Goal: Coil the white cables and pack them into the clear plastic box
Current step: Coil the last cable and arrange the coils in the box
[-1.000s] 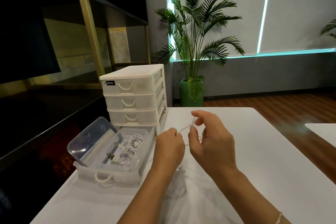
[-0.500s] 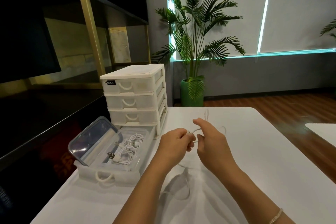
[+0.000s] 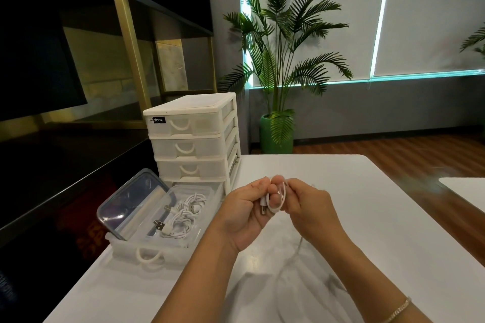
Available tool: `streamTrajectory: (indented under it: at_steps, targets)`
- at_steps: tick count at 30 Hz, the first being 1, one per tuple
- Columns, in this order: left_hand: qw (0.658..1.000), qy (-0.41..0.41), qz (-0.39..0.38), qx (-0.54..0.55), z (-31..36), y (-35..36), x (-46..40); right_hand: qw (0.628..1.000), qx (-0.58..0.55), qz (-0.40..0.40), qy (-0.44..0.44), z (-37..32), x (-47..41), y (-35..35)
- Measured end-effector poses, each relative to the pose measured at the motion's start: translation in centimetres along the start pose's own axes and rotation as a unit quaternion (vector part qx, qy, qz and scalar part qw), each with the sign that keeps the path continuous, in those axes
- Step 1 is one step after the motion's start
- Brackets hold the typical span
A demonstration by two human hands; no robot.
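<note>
A white cable [image 3: 278, 200] is looped in a small coil between my two hands above the white table [image 3: 367, 217]. My left hand [image 3: 244, 214] grips the loops, with the USB plug sticking out below my fingers. My right hand [image 3: 311, 208] pinches the coil from the right, and the cable's loose tail hangs down blurred beneath it. To the left sits the clear plastic box [image 3: 210, 193], open, with coiled white cables [image 3: 181, 215] inside. Its clear lid [image 3: 131, 196] leans against the box's left side.
A white drawer unit [image 3: 191, 139] with three shut drawers stands behind the box; the box rests in its pulled-out bottom drawer [image 3: 149, 254]. The table's left edge is close to the drawer. A dark cabinet lies to the left, a potted palm [image 3: 278, 60] behind.
My hands have come together and dropped slightly. The cable that stretched out between them is now wound into a small loop held by both hands.
</note>
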State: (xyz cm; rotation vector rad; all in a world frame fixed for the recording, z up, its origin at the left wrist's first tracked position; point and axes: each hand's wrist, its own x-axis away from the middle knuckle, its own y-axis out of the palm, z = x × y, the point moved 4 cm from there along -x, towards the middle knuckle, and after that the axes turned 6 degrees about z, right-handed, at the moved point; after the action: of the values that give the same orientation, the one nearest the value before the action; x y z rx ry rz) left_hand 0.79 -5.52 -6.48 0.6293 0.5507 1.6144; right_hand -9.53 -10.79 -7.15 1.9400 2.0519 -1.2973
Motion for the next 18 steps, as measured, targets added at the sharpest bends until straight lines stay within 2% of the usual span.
streamTrajectory:
  at_steps: [6,11,14,18]
  targets:
    - [0.995,0.007,0.037,0.091,0.3,-0.4,-0.4,0.999,-0.006,-0.051,0.012,0.3,0.3,0.6]
    - [0.988,0.025,0.066,0.137,0.6,-1.0,-0.8,0.999,0.033,-0.04,-0.011,-0.1,0.1,0.2]
    - [0.985,0.042,0.087,0.143,0.7,-1.1,-0.9,0.999,0.033,-0.022,-0.009,0.0,0.0,0.1]
    - [0.984,0.065,0.117,0.119,0.9,-1.5,-0.9,0.998,0.043,-0.038,-0.004,0.0,0.3,0.2]
